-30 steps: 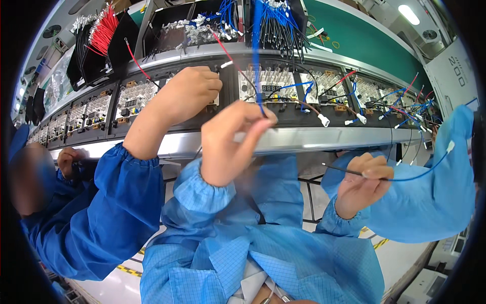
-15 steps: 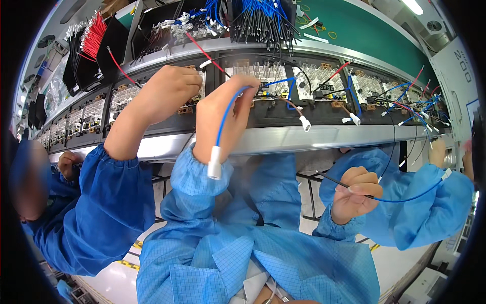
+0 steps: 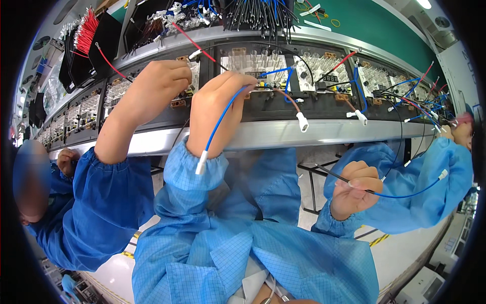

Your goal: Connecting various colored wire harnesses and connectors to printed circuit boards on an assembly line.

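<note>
A long rack of black wiring panels (image 3: 283, 109) runs across the room, with a shiny metal ledge (image 3: 314, 134) under it and a green wall (image 3: 369, 25) behind. The left hand (image 3: 157, 88) is up on the panel, fingers curled against it. The right hand (image 3: 220, 114) pinches a blue wire (image 3: 223, 119) at the panel; the wire's white end (image 3: 201, 163) hangs by the cuff. Another person's hand (image 3: 354, 188) grips a second blue wire (image 3: 405, 193). Half a second ago the view sat a bit higher; both hands have stayed on the panel.

Left hand (image 3: 157, 86) and right hand (image 3: 223, 109) side by side on panel (image 3: 283, 109), wire bundles (image 3: 253, 15) above
</note>
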`<state>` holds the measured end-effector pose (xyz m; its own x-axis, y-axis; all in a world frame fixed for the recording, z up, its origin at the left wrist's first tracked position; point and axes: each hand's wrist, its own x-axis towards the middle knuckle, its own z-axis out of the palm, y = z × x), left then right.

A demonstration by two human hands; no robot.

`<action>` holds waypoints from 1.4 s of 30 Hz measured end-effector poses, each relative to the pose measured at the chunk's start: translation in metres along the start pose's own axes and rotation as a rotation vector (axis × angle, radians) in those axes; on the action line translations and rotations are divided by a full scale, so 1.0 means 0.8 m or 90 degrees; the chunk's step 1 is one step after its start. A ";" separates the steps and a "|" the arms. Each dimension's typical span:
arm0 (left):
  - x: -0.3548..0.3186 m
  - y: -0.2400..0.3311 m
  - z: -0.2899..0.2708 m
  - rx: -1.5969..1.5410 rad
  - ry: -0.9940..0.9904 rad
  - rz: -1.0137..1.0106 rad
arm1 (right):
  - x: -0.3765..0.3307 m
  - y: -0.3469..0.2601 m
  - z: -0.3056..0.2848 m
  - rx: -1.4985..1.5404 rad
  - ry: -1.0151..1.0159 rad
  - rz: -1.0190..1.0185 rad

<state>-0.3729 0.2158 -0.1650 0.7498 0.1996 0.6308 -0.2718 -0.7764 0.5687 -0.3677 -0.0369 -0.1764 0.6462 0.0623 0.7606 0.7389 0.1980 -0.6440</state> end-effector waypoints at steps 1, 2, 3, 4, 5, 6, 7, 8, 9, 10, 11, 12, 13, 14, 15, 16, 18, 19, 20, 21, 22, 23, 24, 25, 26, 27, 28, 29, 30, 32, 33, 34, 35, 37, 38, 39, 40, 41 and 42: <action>0.000 0.000 0.000 0.021 -0.016 -0.014 | 0.001 0.002 -0.001 0.000 -0.002 0.004; -0.001 0.000 0.001 0.042 -0.033 -0.028 | 0.003 0.004 -0.004 -0.004 -0.053 -0.014; 0.000 -0.001 0.002 0.041 -0.035 -0.032 | 0.005 0.007 -0.006 -0.008 -0.104 -0.032; -0.002 -0.002 0.002 0.045 -0.042 -0.029 | 0.005 0.008 -0.004 -0.008 -0.107 -0.025; -0.004 -0.004 0.002 0.048 -0.049 -0.025 | 0.004 0.010 -0.002 -0.008 -0.105 -0.031; -0.006 -0.006 0.002 0.056 -0.061 -0.021 | 0.004 0.011 -0.001 -0.008 -0.104 -0.037; -0.004 -0.006 0.004 0.054 -0.067 -0.024 | 0.004 0.011 -0.002 -0.011 -0.103 -0.031; -0.002 -0.007 0.005 0.067 -0.059 -0.003 | 0.004 0.010 -0.002 -0.015 -0.104 -0.027; -0.001 -0.007 0.006 0.080 -0.051 0.018 | 0.004 0.009 -0.003 -0.020 -0.106 -0.024; -0.001 -0.007 0.007 0.086 -0.058 0.010 | 0.004 0.010 -0.004 -0.022 -0.106 -0.019; -0.001 -0.007 0.008 0.084 -0.061 0.007 | 0.003 0.011 -0.005 -0.025 -0.106 -0.022; -0.001 -0.007 0.008 0.088 -0.061 0.012 | 0.003 0.011 -0.005 -0.029 -0.105 -0.026; 0.000 -0.008 0.009 0.091 -0.061 0.019 | 0.002 0.010 -0.006 -0.031 -0.106 -0.022; 0.000 -0.009 0.010 0.084 -0.061 0.024 | 0.002 0.009 -0.007 -0.030 -0.107 -0.018; 0.000 -0.009 0.011 0.083 -0.063 0.022 | 0.002 0.008 -0.007 -0.029 -0.108 -0.014; 0.000 -0.008 0.011 0.085 -0.066 0.022 | 0.002 0.007 -0.007 -0.029 -0.109 -0.012; 0.001 -0.007 0.011 0.087 -0.070 0.022 | 0.003 0.007 -0.008 -0.030 -0.102 -0.020; 0.003 -0.007 0.011 0.089 -0.074 0.031 | 0.003 0.006 -0.008 -0.030 -0.102 -0.018; 0.004 -0.007 0.012 0.092 -0.078 0.040 | 0.003 0.004 -0.007 -0.026 -0.096 -0.010; 0.005 -0.007 0.014 0.091 -0.079 0.039 | 0.004 0.002 -0.007 -0.021 -0.090 -0.002; 0.005 -0.009 0.018 0.102 -0.063 0.048 | 0.003 0.003 -0.007 -0.021 -0.091 -0.002; 0.004 -0.012 0.021 0.113 -0.047 0.057 | 0.004 0.003 -0.008 -0.026 -0.094 -0.005; 0.004 -0.015 0.023 0.114 -0.046 0.057 | 0.004 0.004 -0.008 -0.031 -0.097 -0.008; 0.004 -0.017 0.024 0.118 -0.047 0.061 | 0.003 0.003 -0.007 -0.031 -0.096 -0.008; 0.003 -0.018 0.024 0.123 -0.047 0.064 | 0.003 0.002 -0.005 -0.028 -0.092 -0.001; 0.003 -0.018 0.024 0.123 -0.046 0.064 | 0.002 0.002 -0.004 -0.025 -0.088 0.006; 0.003 -0.017 0.023 0.125 -0.051 0.068 | 0.002 0.001 -0.004 -0.026 -0.088 0.005; 0.002 -0.017 0.023 0.126 -0.056 0.072 | 0.002 0.002 -0.004 -0.035 -0.092 0.000; 0.002 -0.017 0.023 0.124 -0.055 0.073 | 0.002 0.004 -0.005 -0.043 -0.097 -0.005; 0.002 -0.019 0.025 0.114 -0.055 0.088 | 0.005 0.010 -0.009 -0.065 -0.087 -0.026; 0.001 -0.019 0.025 0.111 -0.054 0.091 | 0.007 0.013 -0.011 -0.085 -0.078 -0.044; 0.000 -0.019 0.024 0.105 -0.057 0.086 | 0.012 0.017 -0.017 -0.088 -0.078 -0.049; -0.002 -0.020 0.023 0.100 -0.060 0.080 | 0.017 0.021 -0.026 -0.136 -0.061 -0.058; -0.003 -0.021 0.022 0.093 -0.070 0.088 | 0.027 0.023 -0.032 -0.191 -0.039 -0.071; -0.003 -0.017 0.023 0.078 -0.067 0.085 | 0.035 0.020 -0.033 -0.250 0.012 0.013; -0.003 -0.013 0.023 0.063 -0.065 0.082 | 0.043 0.018 -0.035 -0.307 0.065 0.098; -0.008 -0.006 0.016 0.046 -0.079 0.050 | 0.053 0.023 -0.035 -0.304 0.065 0.094; -0.012 -0.004 0.013 0.042 -0.079 0.054 | 0.064 0.032 -0.037 -0.342 -0.005 0.127; -0.016 -0.001 0.011 0.039 -0.074 0.025 | 0.071 0.040 -0.036 -0.379 -0.075 0.160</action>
<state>-0.3768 0.2090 -0.1779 0.8051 0.1002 0.5846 -0.2676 -0.8182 0.5088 -0.3014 -0.0554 -0.1561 0.8131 0.1497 0.5625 0.5688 -0.4099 -0.7131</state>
